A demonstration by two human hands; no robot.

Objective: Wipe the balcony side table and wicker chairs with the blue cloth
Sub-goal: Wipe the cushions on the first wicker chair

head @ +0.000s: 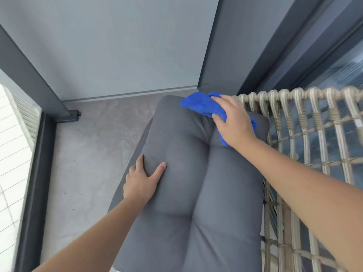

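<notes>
1. Both hands were on the grey cushion (188,183), which filled the centre and lower middle of the frame.
2. The right hand (233,120), in the upper middle, gripped the blue cloth (202,105), thumb and fingers curled round its bunched folds, and held it against the cushion's far end.
3. Part of the cloth stuck out past the fingers toward the upper left, and a strip showed below the palm and at the wrist's right side.
4. The left hand (142,181), left of centre, rested flat on the cushion's left edge, fingers straight and spread, thumb lying on the top surface.
5. The wicker chair (306,134) took up the right side of the frame, its woven rim running along the upper right, just beside the right hand.
6. The cushion leaned against that wicker frame, touching it along its right edge.
7. A grey concrete floor (88,154) lay to the left, with a pale wall (117,46) across the upper frame.
8. A dark frame post (33,85) slanted down the upper left.
</notes>
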